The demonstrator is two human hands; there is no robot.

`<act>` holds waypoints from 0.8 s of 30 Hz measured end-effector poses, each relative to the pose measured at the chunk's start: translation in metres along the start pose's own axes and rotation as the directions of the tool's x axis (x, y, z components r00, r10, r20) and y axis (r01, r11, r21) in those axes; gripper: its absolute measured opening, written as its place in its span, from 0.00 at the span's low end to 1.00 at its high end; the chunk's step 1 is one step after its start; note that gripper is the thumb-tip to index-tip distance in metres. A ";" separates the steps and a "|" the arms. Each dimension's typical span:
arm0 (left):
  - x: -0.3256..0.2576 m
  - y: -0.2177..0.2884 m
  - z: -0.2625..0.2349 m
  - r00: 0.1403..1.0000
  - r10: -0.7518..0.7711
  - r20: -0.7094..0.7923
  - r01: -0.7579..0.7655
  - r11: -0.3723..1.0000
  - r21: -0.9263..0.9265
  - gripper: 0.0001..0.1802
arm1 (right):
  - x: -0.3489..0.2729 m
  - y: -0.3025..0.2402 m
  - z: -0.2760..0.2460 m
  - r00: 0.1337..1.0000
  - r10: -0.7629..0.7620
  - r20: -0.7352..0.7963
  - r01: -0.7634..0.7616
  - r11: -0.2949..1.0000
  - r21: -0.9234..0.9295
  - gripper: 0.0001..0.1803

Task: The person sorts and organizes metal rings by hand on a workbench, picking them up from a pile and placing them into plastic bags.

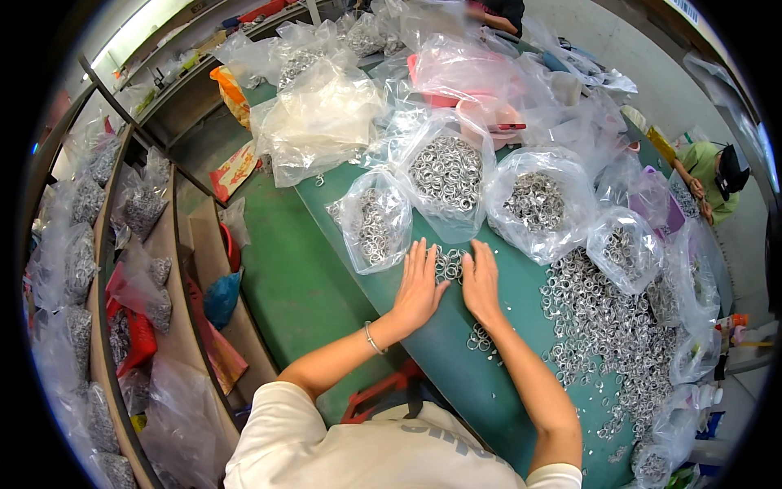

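Observation:
A small pile of silver metal rings (449,264) lies on the green table between my two hands. My left hand (419,285) lies along its left side, fingers stretched out and thumb pointing at the rings. On the other side my right hand (481,281) rests with its fingers straight and close together. Neither hand grips anything. Just beyond them stand open clear plastic bags: a ring-filled bag (375,224) at the left, a larger ring bag (446,173) in the middle, and a bag of small metal pieces (538,201) at the right.
A wide heap of loose rings (611,334) spreads over the table's right side. A few rings (481,338) lie by my right forearm. Shelves (114,269) with bagged parts stand at the left. A person in green (707,175) is at the far right; another sits at the back.

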State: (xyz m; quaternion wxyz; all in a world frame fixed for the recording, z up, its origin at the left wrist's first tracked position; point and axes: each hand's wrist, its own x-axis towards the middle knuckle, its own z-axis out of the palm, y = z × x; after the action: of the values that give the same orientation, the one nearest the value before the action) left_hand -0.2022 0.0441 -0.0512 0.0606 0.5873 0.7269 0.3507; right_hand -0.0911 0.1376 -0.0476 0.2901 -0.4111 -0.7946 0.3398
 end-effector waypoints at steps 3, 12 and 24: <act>0.005 -0.001 0.012 0.996 -0.090 0.006 0.090 0.990 -0.109 0.30 | -0.002 -0.009 0.020 0.998 -0.023 0.054 0.018 0.996 0.083 0.26; -0.035 0.003 -0.021 0.991 -0.129 -0.025 0.124 0.980 -0.156 0.23 | -0.041 -0.041 0.033 0.986 -0.114 0.123 0.058 0.920 0.389 0.22; -0.071 0.027 0.000 0.585 -0.693 -0.421 0.003 0.521 -0.853 0.25 | -0.068 -0.061 0.044 0.939 -0.275 0.207 0.235 0.952 0.198 0.18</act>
State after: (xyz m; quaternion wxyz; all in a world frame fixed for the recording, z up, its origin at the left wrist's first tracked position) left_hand -0.1592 -0.0177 -0.0584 0.0927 0.1280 0.5677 0.8079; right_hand -0.1177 0.0404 -0.0391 0.2711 -0.2356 -0.8377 0.4114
